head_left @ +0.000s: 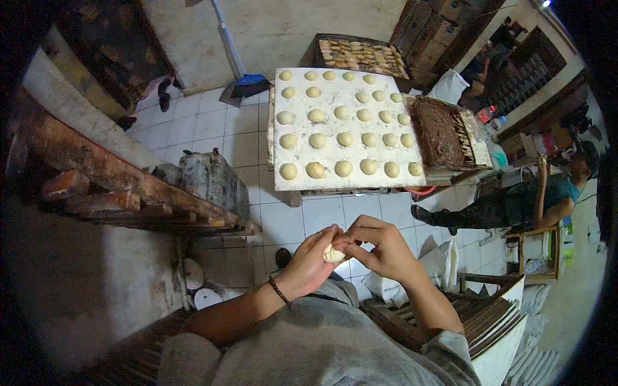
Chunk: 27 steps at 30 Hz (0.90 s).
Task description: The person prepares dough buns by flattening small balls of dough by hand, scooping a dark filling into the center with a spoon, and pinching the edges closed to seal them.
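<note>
A small pale piece of dough (333,254) sits in my left hand (309,262), its folds gathered toward the fingers. My left fingers curl around it, and a dark bracelet circles that wrist. From the other side my right hand (381,248) pinches the dough's edge between thumb and fingers. Both hands are in front of my body, short of the table. Rows of round dough balls (343,168) lie apart on a floured white board (328,154). Right of the board is a slab of dark brown paste (444,132), with ridged strips along its right edge.
A tray of browned, elongated pieces (360,55) stands behind the board. To the left are a grey metal can (212,180) and a rusty rack (129,193). A blue broom (251,80) leans at the wall. Another person (553,193) is at right; stacked trays (489,321) stand near my right elbow.
</note>
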{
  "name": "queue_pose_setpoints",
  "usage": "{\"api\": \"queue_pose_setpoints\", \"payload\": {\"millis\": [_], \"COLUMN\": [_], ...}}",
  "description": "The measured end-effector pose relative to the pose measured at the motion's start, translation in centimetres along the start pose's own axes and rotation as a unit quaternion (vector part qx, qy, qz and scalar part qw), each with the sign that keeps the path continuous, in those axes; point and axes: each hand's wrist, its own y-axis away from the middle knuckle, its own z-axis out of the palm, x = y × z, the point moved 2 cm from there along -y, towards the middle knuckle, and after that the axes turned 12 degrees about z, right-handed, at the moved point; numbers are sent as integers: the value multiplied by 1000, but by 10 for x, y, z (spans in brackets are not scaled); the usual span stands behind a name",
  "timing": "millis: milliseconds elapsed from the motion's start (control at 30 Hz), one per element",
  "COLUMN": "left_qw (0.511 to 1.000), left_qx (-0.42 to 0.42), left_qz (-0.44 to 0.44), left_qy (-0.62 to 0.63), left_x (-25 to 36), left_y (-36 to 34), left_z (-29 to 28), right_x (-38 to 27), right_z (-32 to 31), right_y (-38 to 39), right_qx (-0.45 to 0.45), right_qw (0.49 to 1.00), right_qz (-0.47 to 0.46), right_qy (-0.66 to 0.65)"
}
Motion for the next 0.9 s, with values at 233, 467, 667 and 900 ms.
{"api": "queue_pose_setpoints", "payload": {"millis": [233,467,667,900], "left_qw": [987,972,971,960], "left_qx": [11,62,140,203], "left_qz": [88,164,157,97], "left_qy": [-132,-157,-114,-169], "left_x": [45,49,74,88], "left_y": [-28,-90,-186,-287], "left_z": [-45,-78,-73,-75], "right_x": [-11,51,86,218], "right_z": [30,46,31,-65], "right_y": [-58,-132,-213,-406], "right_qx": [58,29,90,151], "right_qw": [974,995,994,969], "right_qz": [-95,86,31,141], "right_qy": [196,-38,-60,-138]}}
